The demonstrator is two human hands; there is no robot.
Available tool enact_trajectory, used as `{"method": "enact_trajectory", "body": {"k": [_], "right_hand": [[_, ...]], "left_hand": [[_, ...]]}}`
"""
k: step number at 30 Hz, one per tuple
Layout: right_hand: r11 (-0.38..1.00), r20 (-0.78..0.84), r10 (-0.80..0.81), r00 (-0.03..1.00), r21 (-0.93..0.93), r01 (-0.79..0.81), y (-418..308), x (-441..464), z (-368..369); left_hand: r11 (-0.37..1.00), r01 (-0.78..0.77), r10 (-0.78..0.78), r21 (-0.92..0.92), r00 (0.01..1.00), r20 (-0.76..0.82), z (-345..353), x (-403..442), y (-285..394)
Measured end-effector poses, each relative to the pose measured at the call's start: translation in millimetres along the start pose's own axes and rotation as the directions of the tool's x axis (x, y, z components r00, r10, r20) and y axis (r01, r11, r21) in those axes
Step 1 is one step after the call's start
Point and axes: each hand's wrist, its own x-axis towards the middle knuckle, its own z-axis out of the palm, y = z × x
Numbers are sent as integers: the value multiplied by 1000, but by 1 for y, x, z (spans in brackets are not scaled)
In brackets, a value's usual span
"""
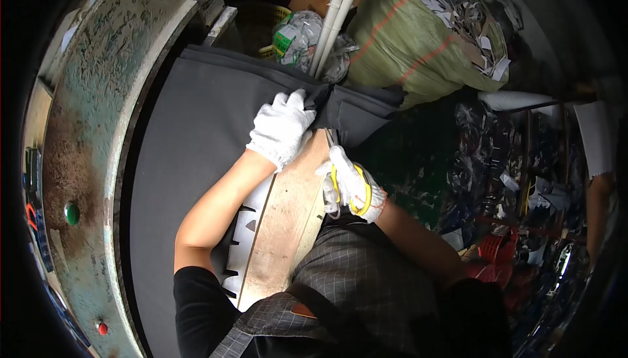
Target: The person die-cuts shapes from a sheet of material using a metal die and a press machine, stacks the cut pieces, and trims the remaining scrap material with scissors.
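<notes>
My left hand (280, 129), in a white knit glove, has its fingers curled over the edge of a dark grey sheet (190, 139) at the far end of the work surface. In a matching glove, my right hand (358, 191) grips scissors (364, 188) with yellow handles. Their blades point away from me, beside the end of a wooden board (281, 227) and close to a cut or fold in the sheet. Whether the blades are on the material I cannot tell. Under my left forearm lies a white strip (252, 227) with dark notches along its edge.
A worn green metal machine beam (98, 109) with a green button (72, 213) and a red button (102, 328) runs along the left. Beyond the sheet stand white pipes (337, 21) and a large sack of scraps (399, 51). A red basket (495, 248) sits at right.
</notes>
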Motion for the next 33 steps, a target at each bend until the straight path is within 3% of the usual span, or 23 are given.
{"method": "enact_trajectory", "body": {"k": [2, 6, 8, 10, 12, 14, 17, 19, 21, 24, 26, 27, 29, 31, 33], "right_hand": [[995, -2, -44, 999, 86, 44, 3, -8, 5], [998, -2, -47, 999, 30, 47, 2, -11, 11], [997, -3, -68, 998, 48, 68, 8, -1, 10], [994, -6, -91, 996, 66, 91, 9, 8, 10], [1000, -89, 9, 996, 18, -8, -18, 15, 26], [992, -26, 8, 1000, 124, -5, -34, 24, 32], [987, -131, -28, 991, 151, 48, -29, 32, 41], [983, -87, -155, 984, 90, 163, -7, 45, 27], [972, -9, -159, 987, 175, 158, 1, 48, 18], [958, -31, -224, 974, 176, 226, 3, 41, 21], [964, -38, -104, 994, 240, 110, -4, 41, 21], [992, -79, -67, 995, 105, 75, -18, 34, 30], [979, 5, -36, 999, 202, 34, -36, 28, 33], [967, 60, -5, 998, 256, -11, -45, 33, 29], [961, -9, -9, 1000, 277, 11, -46, 30, 39]], "left_hand": [[998, 29, -31, -61, 999, -36, 1, 1, -6], [997, 37, -35, -61, 999, 29, 1, 3, -8], [989, 3, -16, -150, 996, -83, 4, 2, -14], [988, 27, -32, -151, 999, -36, 3, 2, -13], [987, 54, -53, -149, 999, 10, 6, 2, -11], [998, -10, 6, -59, 997, -81, 13, 1, -9], [999, -46, 44, -6, 981, -190, 12, 1, -4], [999, -41, 41, 5, 979, -198, 11, 1, -3], [999, -40, 42, 16, 977, -209, 14, 1, -5], [997, -73, 79, 30, 957, -279, 24, 1, -11], [993, -116, 119, 27, 968, -219, 27, -2, -15], [994, -111, 113, 22, 970, -215, 28, -4, -16], [986, -161, 164, 32, 945, -283, 27, -3, -18], [988, -157, 155, 12, 957, -245, 20, -4, -14], [989, -148, 143, -4, 967, -213, 16, -2, -11]]}}
